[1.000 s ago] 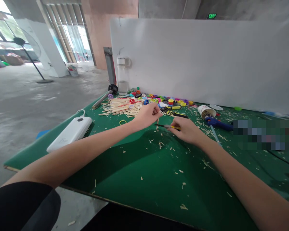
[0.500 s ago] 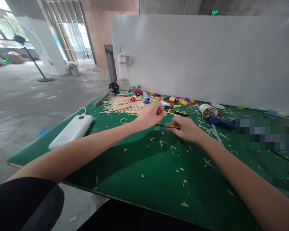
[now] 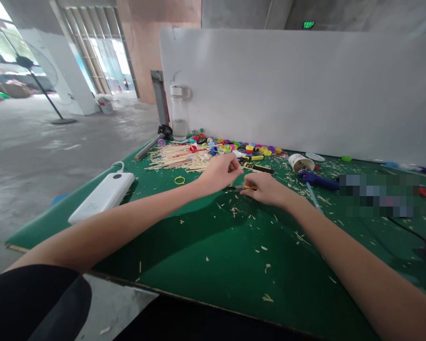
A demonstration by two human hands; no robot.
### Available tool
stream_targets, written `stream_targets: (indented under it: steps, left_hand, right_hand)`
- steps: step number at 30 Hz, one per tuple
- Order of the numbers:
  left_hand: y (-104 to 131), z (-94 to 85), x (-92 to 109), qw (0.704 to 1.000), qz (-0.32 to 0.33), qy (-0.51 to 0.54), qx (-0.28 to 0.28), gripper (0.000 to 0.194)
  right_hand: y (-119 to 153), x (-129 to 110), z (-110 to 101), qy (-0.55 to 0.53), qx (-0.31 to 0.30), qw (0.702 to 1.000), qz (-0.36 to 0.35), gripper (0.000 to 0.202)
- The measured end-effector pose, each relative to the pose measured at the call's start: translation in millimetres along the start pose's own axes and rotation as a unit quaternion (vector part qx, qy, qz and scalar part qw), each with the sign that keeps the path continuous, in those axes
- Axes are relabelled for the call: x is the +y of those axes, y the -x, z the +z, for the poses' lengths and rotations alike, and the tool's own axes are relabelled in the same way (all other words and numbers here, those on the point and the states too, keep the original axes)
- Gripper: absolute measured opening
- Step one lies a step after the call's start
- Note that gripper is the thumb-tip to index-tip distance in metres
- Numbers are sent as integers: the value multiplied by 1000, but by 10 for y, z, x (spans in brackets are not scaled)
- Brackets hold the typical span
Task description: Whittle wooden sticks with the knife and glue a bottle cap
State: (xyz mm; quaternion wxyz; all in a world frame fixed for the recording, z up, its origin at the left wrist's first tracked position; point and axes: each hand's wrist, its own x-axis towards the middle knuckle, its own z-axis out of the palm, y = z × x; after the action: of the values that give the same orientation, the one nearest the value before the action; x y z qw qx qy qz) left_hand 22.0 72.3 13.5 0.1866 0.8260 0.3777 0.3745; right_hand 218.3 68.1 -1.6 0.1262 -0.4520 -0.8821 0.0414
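Observation:
My right hand (image 3: 264, 188) is closed around a utility knife (image 3: 249, 187) with a yellow and black handle. The knife's dark blade points left, just beneath my left hand (image 3: 222, 173). The left fingers are pinched together on a thin wooden stick (image 3: 232, 183); only a short pale end shows below them, the rest hidden by the fingers. Both hands are close together above the green tabletop (image 3: 199, 246). Pale wood shavings (image 3: 234, 209) lie scattered under and around them. Behind the left hand spreads a pile of wooden sticks (image 3: 173, 156).
Colourful bottle caps (image 3: 250, 149) line the white partition (image 3: 287, 90). A white power bank (image 3: 102, 196) lies left, near a yellow ring (image 3: 180, 180). Pliers (image 3: 258, 168) lie behind my hands. To the right are a tipped paper cup (image 3: 301, 163) and a blue glue gun (image 3: 319, 181).
The view has shifted slightly, so the table items sit a little further left. My right hand and the knife have moved slightly closer to my left hand, which keeps its pinch.

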Motion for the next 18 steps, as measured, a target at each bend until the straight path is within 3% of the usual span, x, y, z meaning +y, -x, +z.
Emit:
stream_targets:
  steps: [7,18]
  left_hand:
    - [-8,-20,-55,1000,3,3,4,10]
    - [-13,-22,-113,999,-37,4,19,20]
  right_hand:
    - [41,8,16,-4,-3,1000,-7,23]
    - [123,2,20,28,63,997,-30,21]
